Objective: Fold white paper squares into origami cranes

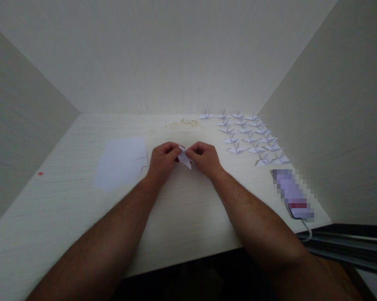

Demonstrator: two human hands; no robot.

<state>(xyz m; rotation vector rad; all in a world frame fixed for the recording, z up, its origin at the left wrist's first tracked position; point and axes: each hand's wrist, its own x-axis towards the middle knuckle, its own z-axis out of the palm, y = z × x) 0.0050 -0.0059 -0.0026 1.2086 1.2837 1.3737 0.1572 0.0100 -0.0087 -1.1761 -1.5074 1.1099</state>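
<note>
One folded paper (184, 159), small, white, tip toward five o'clock; left hand (162, 159) and right hand (207, 159) pinch it. Roughly eighteen cranes (236, 150), two o'clock; one phone (291, 193), four o'clock.

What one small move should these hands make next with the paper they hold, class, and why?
Probably a firm crease by the right hand while the left hand steadies the small folded paper: both hands pinch it, and it looks slim and pointed, without the spread wings seen on the paper cranes at the right.
</note>
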